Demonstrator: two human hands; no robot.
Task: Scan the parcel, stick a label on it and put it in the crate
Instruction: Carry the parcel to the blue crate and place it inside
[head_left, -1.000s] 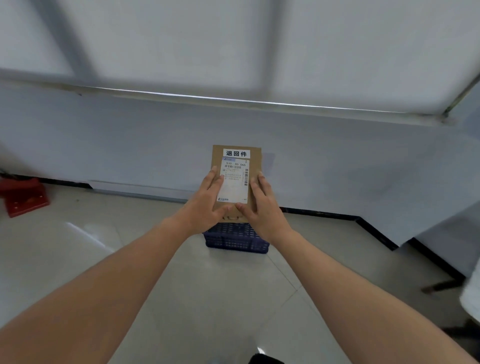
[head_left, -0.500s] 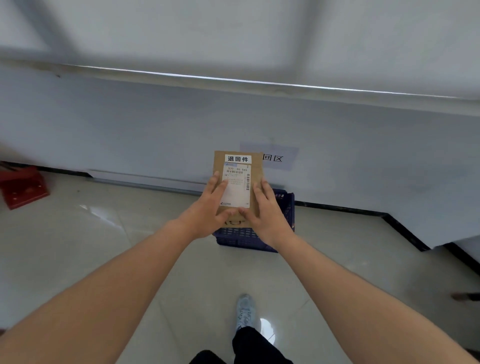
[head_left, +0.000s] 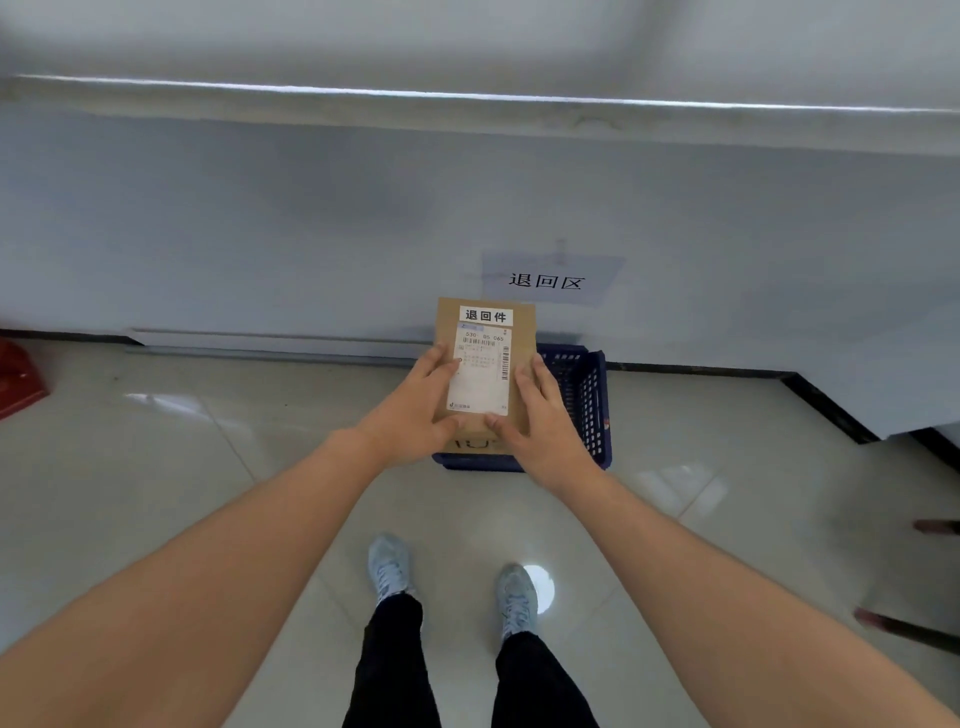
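Observation:
A brown cardboard parcel (head_left: 524, 332) is held out in front of me over the floor, its top facing the camera. It carries a white shipping label (head_left: 480, 371) and, above that, a small white label with black characters (head_left: 485, 315). My left hand (head_left: 415, 413) grips the parcel's left side and my right hand (head_left: 543, 421) grips its right side, thumbs on its near edge. Below and behind the parcel stands a dark blue plastic crate (head_left: 589, 400) on the floor against the wall, mostly hidden by the parcel and my hands.
A paper sign with black characters (head_left: 548, 280) hangs on the white wall above the crate. A red object (head_left: 18, 376) sits on the floor at far left. My two feet (head_left: 452, 584) stand on the glossy tiled floor. Dark furniture legs (head_left: 914, 626) show at right.
The view has tilted down and closed in on the crate; both my feet now show. The parcel stays in both hands, now lower, over the crate's left part.

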